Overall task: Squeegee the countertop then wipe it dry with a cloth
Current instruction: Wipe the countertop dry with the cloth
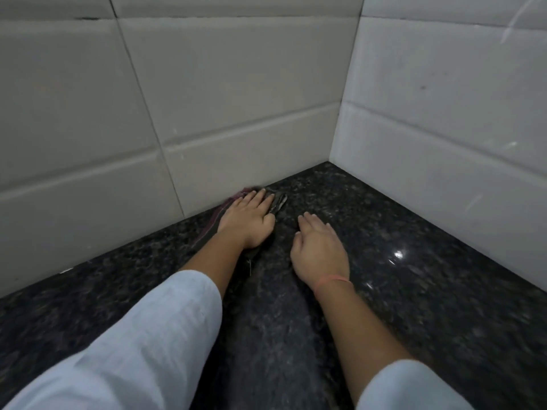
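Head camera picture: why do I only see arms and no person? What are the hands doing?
The camera sits on the person's head and looks down, so you see just their arms in pale sleeves. There is only this one picture. The dark speckled surface is a countertop in a corner of tiled walls. The left hand presses flat on a dark cloth with a pinkish edge, right by the back wall, to wipe the counter. The right hand holds nothing; it is spread flat over the counter. No squeegee shows here.
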